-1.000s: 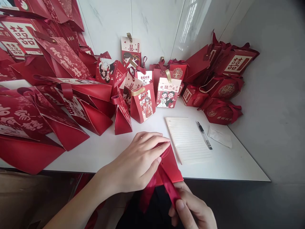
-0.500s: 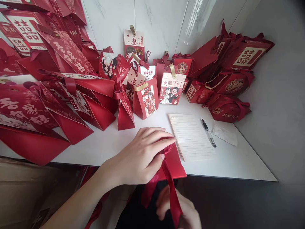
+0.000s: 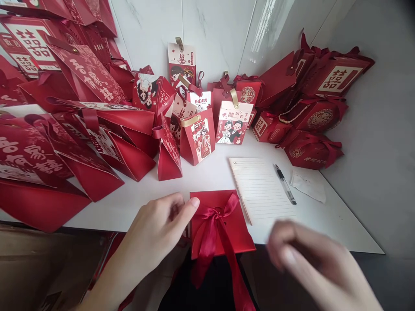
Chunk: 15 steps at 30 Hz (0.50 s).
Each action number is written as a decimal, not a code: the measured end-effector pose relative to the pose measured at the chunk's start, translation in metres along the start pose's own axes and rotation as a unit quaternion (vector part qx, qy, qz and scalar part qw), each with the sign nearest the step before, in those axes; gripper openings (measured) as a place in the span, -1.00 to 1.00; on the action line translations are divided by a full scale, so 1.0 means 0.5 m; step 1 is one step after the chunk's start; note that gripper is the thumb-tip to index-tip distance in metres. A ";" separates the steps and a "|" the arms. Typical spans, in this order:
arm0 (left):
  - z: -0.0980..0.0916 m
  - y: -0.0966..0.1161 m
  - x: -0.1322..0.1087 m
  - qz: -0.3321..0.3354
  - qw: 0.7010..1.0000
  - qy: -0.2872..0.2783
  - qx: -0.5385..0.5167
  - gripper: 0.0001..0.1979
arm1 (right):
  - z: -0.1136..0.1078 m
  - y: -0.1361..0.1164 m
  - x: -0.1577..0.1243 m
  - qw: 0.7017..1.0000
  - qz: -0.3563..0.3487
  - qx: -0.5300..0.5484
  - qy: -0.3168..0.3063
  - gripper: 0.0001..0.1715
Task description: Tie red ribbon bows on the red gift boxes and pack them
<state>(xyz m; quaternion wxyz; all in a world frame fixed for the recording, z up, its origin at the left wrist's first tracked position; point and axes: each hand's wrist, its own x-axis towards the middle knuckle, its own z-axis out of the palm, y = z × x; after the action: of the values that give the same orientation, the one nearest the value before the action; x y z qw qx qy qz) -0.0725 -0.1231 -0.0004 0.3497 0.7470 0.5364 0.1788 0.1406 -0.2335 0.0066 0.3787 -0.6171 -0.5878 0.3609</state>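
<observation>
A flat red gift bag (image 3: 220, 229) with a tied red ribbon bow (image 3: 216, 220) lies at the front edge of the white table (image 3: 136, 203). Its ribbon tails hang down over the edge. My left hand (image 3: 155, 235) rests just left of the bag, fingers loosely curled, thumb tip touching the bag's left edge, holding nothing. My right hand (image 3: 311, 263) hovers to the right of the bag, smeared by motion, its fingers apart and nothing in them.
Many red wedding gift bags (image 3: 81, 112) crowd the left and back of the table, with more bags (image 3: 311, 108) at the back right. A lined notepad (image 3: 261, 190), a pen (image 3: 285, 183) and a crumpled slip of paper (image 3: 308, 185) lie right of centre. Tiled wall behind.
Both hands have let go of the ribbon. My left hand slid off the bag to the left, uncovering the bow. My right hand rose and swung out to the right.
</observation>
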 end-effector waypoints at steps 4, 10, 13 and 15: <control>0.017 -0.005 -0.009 -0.050 0.994 -0.027 -0.092 -0.52 | 0.025 0.003 0.093 0.991 0.027 -0.081 0.101 -0.63; 0.043 -0.002 -0.026 -0.042 0.980 0.035 -0.192 -0.58 | 0.061 0.001 0.104 0.993 0.050 -0.031 0.100 -0.66; 0.063 -0.002 -0.032 -0.030 0.975 0.079 -0.204 -0.61 | 0.064 0.001 0.088 0.990 0.069 0.046 0.117 -0.65; 0.076 -0.004 -0.036 -0.022 0.973 0.108 -0.204 -0.63 | 0.066 0.003 0.081 0.984 0.070 0.090 0.134 -0.62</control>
<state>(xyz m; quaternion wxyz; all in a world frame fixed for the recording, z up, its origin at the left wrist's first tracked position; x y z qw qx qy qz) -0.0561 -0.1521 -0.0263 0.4383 0.6242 0.5394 0.3568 0.1139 -0.1917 -0.0099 0.4820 -0.6628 -0.4523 0.3518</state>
